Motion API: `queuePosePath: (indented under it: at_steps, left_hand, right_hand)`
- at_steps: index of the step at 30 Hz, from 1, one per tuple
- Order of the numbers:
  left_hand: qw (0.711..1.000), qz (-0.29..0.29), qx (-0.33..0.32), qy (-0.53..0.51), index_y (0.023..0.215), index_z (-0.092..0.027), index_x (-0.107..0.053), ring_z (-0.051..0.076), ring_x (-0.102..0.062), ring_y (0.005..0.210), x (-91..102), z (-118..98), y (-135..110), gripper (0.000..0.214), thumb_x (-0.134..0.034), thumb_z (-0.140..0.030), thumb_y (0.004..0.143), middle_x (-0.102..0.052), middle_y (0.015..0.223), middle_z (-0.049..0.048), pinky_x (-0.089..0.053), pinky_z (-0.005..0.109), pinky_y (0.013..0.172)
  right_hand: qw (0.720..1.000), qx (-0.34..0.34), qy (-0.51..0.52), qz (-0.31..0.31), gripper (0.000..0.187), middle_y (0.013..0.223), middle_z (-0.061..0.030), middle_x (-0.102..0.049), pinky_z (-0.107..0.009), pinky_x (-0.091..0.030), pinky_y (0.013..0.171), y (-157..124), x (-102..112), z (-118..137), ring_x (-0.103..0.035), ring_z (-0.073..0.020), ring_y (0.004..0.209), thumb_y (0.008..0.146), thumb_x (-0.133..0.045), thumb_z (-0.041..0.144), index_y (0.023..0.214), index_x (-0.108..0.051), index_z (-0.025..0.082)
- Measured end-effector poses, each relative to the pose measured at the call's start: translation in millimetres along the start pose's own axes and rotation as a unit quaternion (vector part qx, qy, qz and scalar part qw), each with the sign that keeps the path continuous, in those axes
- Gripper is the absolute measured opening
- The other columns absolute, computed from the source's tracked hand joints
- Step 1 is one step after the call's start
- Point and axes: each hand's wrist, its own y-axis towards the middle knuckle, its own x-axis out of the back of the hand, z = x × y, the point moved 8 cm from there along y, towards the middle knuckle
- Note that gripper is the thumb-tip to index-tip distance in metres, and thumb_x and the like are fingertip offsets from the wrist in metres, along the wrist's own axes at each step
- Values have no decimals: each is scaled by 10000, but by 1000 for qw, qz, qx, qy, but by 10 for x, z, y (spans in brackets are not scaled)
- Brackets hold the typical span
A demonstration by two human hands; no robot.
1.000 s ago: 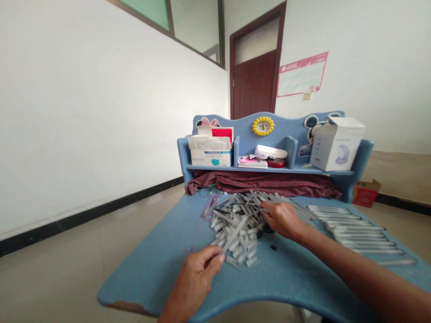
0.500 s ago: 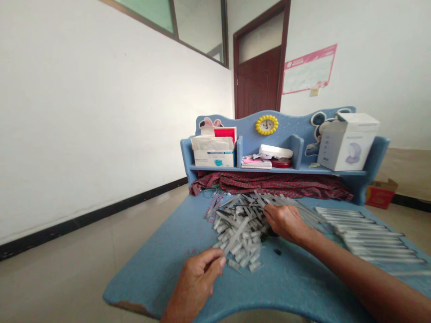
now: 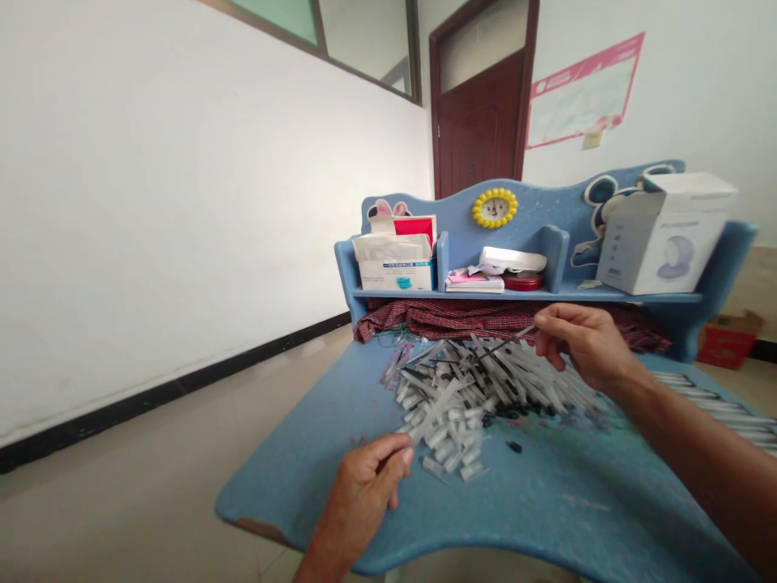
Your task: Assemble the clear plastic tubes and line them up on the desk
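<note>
My left hand point(image 3: 367, 486) is low over the near part of the blue table, its thumb and fingers pinched on one end of a clear pen barrel point(image 3: 435, 413). That barrel points up and away across a pile of short translucent pen caps point(image 3: 454, 437). Higher and to the right, my right hand point(image 3: 579, 340) pinches the end of a thin, dark-tipped pen refill point(image 3: 508, 342), raised above the heap. Below my right hand lie many loose clear barrels point(image 3: 540, 376). A small black plug-like piece point(image 3: 514, 446) sits apart on the tabletop.
Rows of assembled-looking pens point(image 3: 716, 405) lie at the right, partly behind my right forearm. At the back stand a shelf point(image 3: 461, 295) with a mask box point(image 3: 397, 274), a red round tin point(image 3: 523, 281) and a white carton point(image 3: 668, 235). Checked cloth point(image 3: 437, 318) lies beneath it.
My right hand has moved up and right out of the pile, now with a refill in its fingers. My left hand keeps its barrel. The view has shifted slightly.
</note>
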Motion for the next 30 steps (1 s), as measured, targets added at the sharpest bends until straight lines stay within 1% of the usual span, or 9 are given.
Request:
queuePosePath:
  at_steps: [5, 13, 16, 23, 27, 30]
  left_hand:
    - [1000, 6, -7, 4, 894, -153, -686, 80, -475, 410, -9, -5, -17, 363, -524, -435, 733, -591, 597, -12, -402, 211, 464]
    - [1000, 1, -11, -4, 890, -139, -683, 81, -480, 407, -9, 5, -10, 352, -532, -418, 738, -588, 609, -1, -396, 210, 451]
    - [1000, 3, -4, -6, 898, -134, -682, 79, -473, 404, -10, 12, -12, 362, -535, -421, 733, -587, 613, 2, -387, 207, 438]
    - [1000, 18, -12, -4, 908, -134, -683, 77, -475, 408, -26, 10, -26, 358, -533, -413, 740, -589, 624, 3, -384, 204, 434]
    - [1000, 21, -15, -3, 892, -130, -678, 79, -482, 412, -26, 6, -30, 354, -544, -416, 730, -598, 623, 3, -396, 206, 440]
    - [999, 26, -20, 5, 885, -130, -677, 78, -482, 415, -28, -12, -30, 347, -543, -412, 736, -598, 613, -3, -394, 202, 437]
  right_hand:
    - [999, -26, 7, 27, 285, 465, -9, -584, -203, -283, 312, -34, -107, -33, -425, -74, 310, 680, -663, 405, 584, -547, 162]
    - [999, -23, 20, 22, 267, 464, -6, -582, -201, -291, 309, -25, -73, -32, -428, -75, 314, 680, -662, 384, 578, -549, 165]
    - [999, -27, 30, 31, 253, 467, -3, -584, -199, -287, 306, -27, -93, -54, -434, -75, 312, 682, -666, 368, 582, -556, 164]
    - [997, -50, 22, 52, 266, 462, 0, -595, -191, -277, 292, -46, -153, -120, -435, -74, 287, 693, -661, 372, 588, -549, 156]
    - [994, -65, 23, 83, 297, 456, 2, -592, -185, -273, 292, -82, -243, -158, -426, -66, 274, 690, -662, 381, 558, -530, 150]
    - [989, -83, 1, 125, 325, 453, 12, -581, -178, -287, 294, -166, -401, -225, -420, -61, 276, 697, -647, 423, 567, -532, 147]
